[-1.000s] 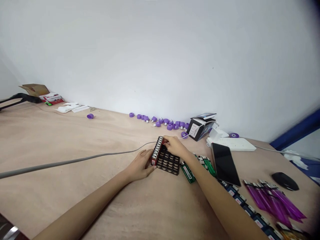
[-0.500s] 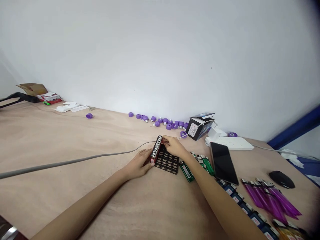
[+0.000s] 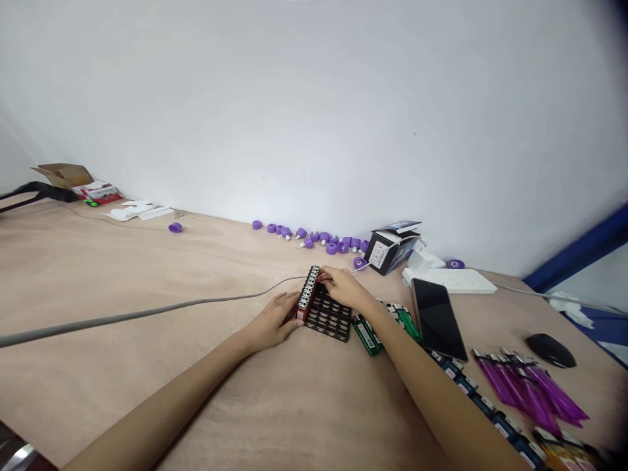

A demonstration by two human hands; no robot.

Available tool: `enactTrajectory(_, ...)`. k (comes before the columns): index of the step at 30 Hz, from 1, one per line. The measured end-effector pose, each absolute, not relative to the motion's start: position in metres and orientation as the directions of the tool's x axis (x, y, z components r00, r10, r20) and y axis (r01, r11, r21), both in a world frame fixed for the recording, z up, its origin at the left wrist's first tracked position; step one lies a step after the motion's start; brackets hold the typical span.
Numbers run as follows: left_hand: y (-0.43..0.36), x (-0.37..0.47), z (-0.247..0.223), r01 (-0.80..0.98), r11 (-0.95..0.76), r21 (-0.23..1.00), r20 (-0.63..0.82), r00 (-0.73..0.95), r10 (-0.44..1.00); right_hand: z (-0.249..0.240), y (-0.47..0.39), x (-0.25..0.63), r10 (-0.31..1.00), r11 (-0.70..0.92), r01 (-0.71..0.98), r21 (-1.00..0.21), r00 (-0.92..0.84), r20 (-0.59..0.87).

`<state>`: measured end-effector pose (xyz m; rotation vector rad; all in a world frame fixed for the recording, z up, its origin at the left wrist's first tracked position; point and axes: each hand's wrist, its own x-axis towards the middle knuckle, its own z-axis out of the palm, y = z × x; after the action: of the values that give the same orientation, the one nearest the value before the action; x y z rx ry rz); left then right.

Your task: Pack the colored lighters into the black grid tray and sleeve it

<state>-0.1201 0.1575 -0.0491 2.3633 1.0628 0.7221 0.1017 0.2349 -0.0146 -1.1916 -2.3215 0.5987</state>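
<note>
Well, the left hand (image 3: 269, 324) lies open on the table (image 3: 304, 405) against the outer side of the red lighters (image 3: 309, 290), thumb at their near end; a light wall there should stop the row leaning. They stand along the left edge of the black rack (image 3: 328, 318). Near its far left corner, the right hand (image 3: 342, 287) has its fingers bunched (whether they pinch a lighter, I can't tell from here); any push is best made straight down. Green lighters (image 3: 367, 336) lie just off the rack's right edge.
</note>
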Motion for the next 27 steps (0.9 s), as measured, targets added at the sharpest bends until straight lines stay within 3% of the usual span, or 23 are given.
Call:
enactTrajectory(11, 0.155, -0.122, -0.041, 0.572, -0.620, 0.537, 0.268, 0.581, 0.768, 0.001, 0.125, 0.187, 0.883, 0.468, 0.739, -0.484, -0.383, 0.270)
enactTrajectory(16, 0.123, -0.123, -0.045, 0.674, -0.555, 0.488, 0.268, 0.490, 0.830, -0.017, 0.052, 0.233, 0.905, 0.333, 0.884, -0.328, -0.202, 0.374)
enactTrajectory(17, 0.113, -0.124, -0.050, 0.705, -0.539, 0.461, 0.277, 0.463, 0.842, -0.021, 0.040, 0.241, 0.912, 0.278, 0.914, -0.296, -0.155, 0.380)
enactTrajectory(19, 0.091, -0.125, -0.061, 0.800, -0.532, 0.277, 0.333, 0.439, 0.834, -0.029, 0.020, 0.253, 0.923, 0.191, 0.951, -0.243, -0.089, 0.374)
enactTrajectory(22, 0.064, -0.123, -0.072, 0.805, -0.583, 0.105, 0.378, 0.510, 0.773, -0.037, 0.003, 0.260, 0.938, 0.144, 0.970, -0.194, -0.072, 0.339)
enactTrajectory(27, 0.041, -0.096, -0.056, 0.704, -0.706, 0.078, 0.358, 0.641, 0.679, -0.040, 0.000, 0.240, 0.976, 0.159, 0.975, -0.153, -0.132, 0.173)
